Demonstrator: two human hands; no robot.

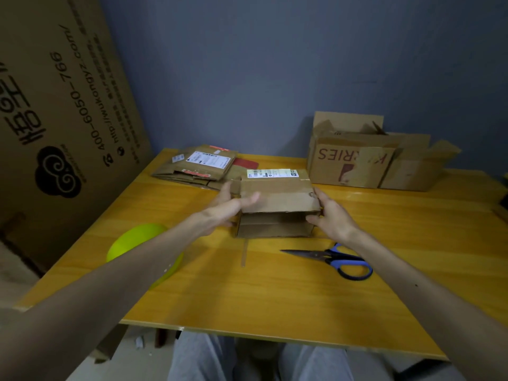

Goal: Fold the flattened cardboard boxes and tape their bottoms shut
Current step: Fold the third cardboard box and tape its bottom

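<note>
A small brown cardboard box [277, 199] with a white shipping label on its far face stands opened up in the middle of the yellow table [247, 284]. Its open end faces me and a flap is folded over on top. My left hand [233, 204] holds the box's left side, fingers spread across the top flap. My right hand [330, 215] grips the right edge, thumb on top and fingers curled under. A stack of flattened cardboard boxes [198, 166] with labels lies at the back left.
Blue-handled scissors [338, 261] lie right of centre near my right forearm. A strip of brown tape [243, 253] lies in front of the box. A yellow-green round object [132, 243] sits under my left forearm. Opened boxes [357, 163] stand back right. A large carton [55, 105] leans at left.
</note>
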